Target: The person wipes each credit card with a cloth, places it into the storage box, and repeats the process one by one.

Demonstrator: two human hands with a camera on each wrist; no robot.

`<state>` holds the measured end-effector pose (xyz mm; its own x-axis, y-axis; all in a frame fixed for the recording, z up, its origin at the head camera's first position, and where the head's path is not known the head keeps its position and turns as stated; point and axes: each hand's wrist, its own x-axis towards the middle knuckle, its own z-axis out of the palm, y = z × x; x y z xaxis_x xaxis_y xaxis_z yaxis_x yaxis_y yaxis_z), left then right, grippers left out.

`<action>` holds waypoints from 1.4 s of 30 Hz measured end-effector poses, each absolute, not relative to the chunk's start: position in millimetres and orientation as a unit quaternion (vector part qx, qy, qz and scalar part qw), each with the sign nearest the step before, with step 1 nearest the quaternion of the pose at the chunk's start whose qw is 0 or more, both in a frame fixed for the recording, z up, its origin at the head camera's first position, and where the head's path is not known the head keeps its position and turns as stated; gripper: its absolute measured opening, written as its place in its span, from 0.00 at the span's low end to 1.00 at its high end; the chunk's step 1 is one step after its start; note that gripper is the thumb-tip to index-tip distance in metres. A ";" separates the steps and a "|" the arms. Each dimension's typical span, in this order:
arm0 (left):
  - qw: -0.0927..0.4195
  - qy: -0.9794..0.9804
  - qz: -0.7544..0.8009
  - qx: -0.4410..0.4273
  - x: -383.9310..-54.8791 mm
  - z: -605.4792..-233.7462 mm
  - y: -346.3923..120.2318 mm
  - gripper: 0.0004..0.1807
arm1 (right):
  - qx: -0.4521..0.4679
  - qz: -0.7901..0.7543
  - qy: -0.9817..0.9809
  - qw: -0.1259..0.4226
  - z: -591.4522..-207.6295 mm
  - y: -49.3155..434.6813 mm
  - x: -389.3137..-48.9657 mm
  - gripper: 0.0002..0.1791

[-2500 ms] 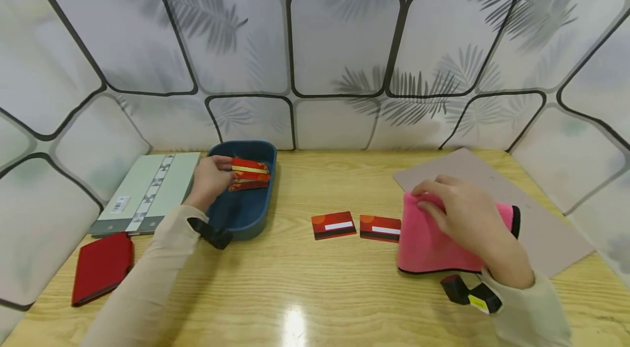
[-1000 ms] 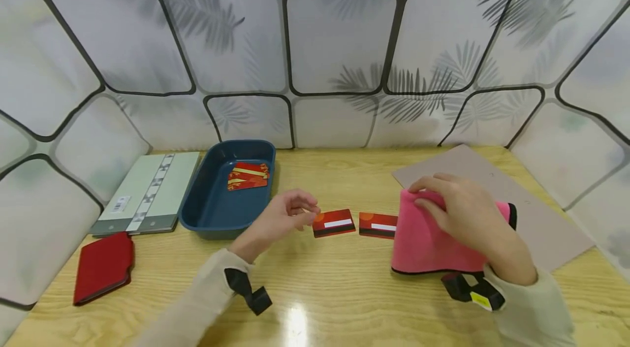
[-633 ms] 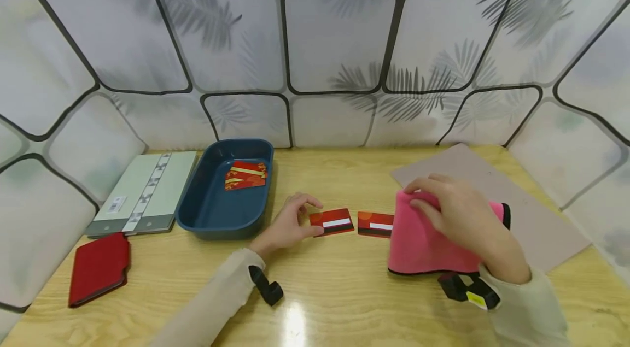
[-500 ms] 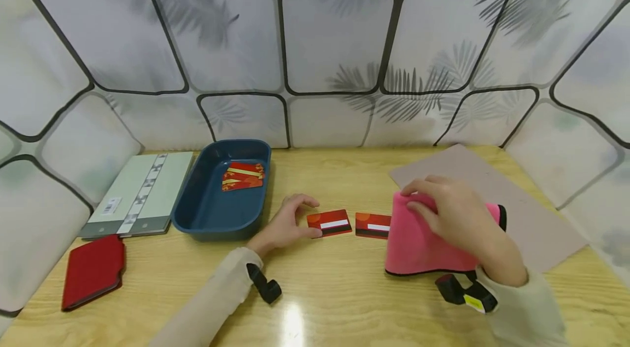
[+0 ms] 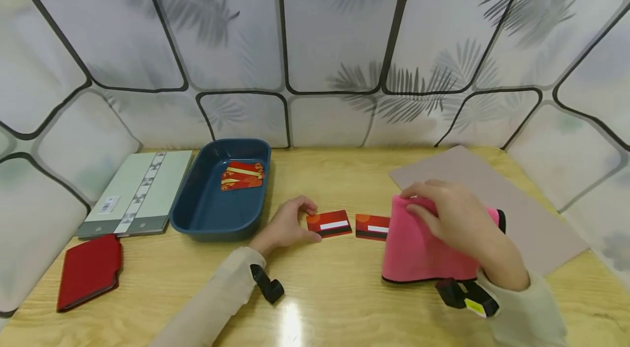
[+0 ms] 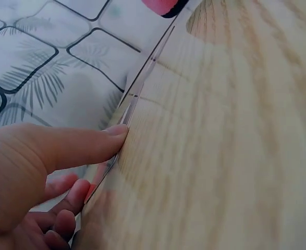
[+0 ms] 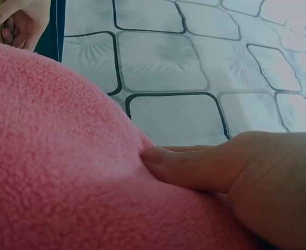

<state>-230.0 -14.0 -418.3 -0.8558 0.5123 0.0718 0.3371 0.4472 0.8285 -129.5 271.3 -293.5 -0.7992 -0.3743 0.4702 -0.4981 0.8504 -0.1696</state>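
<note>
Left hand [image 5: 285, 225] placed at left end of left red card [image 5: 334, 224], which is pinched between thumb and bent fingers, low over wooden table [image 5: 344, 292]. White strip and black band shown on card. Right red card [image 5: 371, 227] set just beside, its right end met by pink cloth [image 5: 418, 254]. Top edge of pink cloth gripped by right hand [image 5: 458, 221], thumb in front; cloth held upright. Grey board [image 5: 536, 221] laid behind cloth, partly covered. Red-and-gold cards [image 5: 242, 176] stacked loosely inside blue tray [image 5: 211, 207], left of both red cards. Pale green folder [image 5: 169, 180] placed left of tray; red notebook [image 5: 89, 273] set in front of folder.
</note>
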 end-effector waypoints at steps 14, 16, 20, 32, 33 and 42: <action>0.091 0.815 0.515 0.249 -225.5 -417.9 -9.5 0.29 | 0.218 0.137 -0.941 0.218 -291.3 274.3 -124.9 0.15; 0.058 0.827 0.499 0.254 -224.5 -420.4 -9.7 0.24 | 0.220 0.136 -0.940 0.222 -291.8 273.4 -124.4 0.15; -0.028 0.832 0.492 0.256 -219.2 -422.9 -6.5 0.11 | 0.224 0.138 -0.939 0.223 -293.0 271.0 -123.8 0.15; 0.020 0.748 0.633 0.198 -200.7 -401.0 14.5 0.13 | 0.237 0.143 -0.942 0.187 -289.1 264.5 -122.1 0.12; 0.034 0.735 0.648 0.198 -198.3 -397.0 16.3 0.17 | 0.237 0.144 -0.943 0.183 -288.6 264.0 -121.4 0.12; 0.089 0.684 0.694 0.207 -185.5 -371.6 36.2 0.23 | 0.235 0.156 -0.944 0.170 -288.2 259.3 -121.6 0.12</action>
<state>-185.5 36.2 -371.6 -0.8987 0.4063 0.1652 0.1597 -0.0475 0.9860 -121.6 259.3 -288.2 -0.8313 -0.3910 0.3949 -0.4973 0.8406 -0.2145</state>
